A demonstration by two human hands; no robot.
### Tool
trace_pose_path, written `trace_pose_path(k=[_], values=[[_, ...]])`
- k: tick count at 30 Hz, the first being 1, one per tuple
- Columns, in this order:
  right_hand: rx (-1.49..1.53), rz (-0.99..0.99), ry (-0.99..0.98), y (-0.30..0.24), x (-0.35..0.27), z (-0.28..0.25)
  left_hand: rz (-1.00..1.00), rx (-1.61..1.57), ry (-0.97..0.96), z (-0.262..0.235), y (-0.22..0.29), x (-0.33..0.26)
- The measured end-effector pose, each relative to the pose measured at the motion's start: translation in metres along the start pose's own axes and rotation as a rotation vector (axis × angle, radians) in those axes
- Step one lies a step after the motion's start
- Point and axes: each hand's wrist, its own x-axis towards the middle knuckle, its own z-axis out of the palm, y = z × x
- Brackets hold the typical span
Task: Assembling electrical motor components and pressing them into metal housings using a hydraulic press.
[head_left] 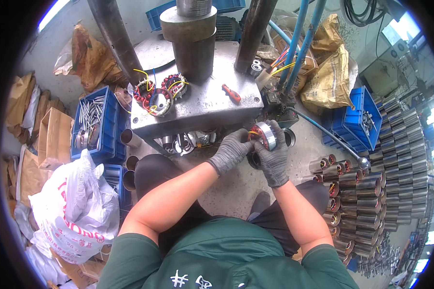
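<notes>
In front of the press table I hold a motor stator (266,136), a bright metal ring with red coils inside, tilted on its side. My right hand (275,161), in a grey knit glove, is closed round its rim. My left hand (231,151), gloved alike, pinches at the coil side where yellow lead wires (251,133) come out; the exact grip of its fingertips is partly hidden. Two more wound stators, one nearer (152,98) and one behind (175,85), lie on the steel table (197,106) with yellow leads sticking up. A red-handled screwdriver (232,93) lies to their right.
The press ram (190,38) and its columns rise over the table. A ball-ended lever (332,139) slopes down at right. Stacked metal cylinders (366,188) fill the right floor. Blue bins (94,127) and a white sack (74,207) stand left.
</notes>
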Motion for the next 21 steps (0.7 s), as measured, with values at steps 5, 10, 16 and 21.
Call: trace_pose_path(k=[5,10,16,21], values=[[-0.177,-0.04,0.001,0.0,-0.003,0.002,0.274,0.427,0.03,-0.008,0.027,-0.01],[0.298,0.379,0.047,-0.01,0.006,-0.003,0.467,0.862,0.015,-0.012,0.036,-0.014],[0.86,0.72,-0.03,0.0,0.016,-0.028,0.601,0.546,-0.014,-0.029,0.062,-0.014],[0.972,0.813,-0.067,-0.021,0.017,-0.023,0.615,0.325,-0.251,-0.018,0.056,-0.015]])
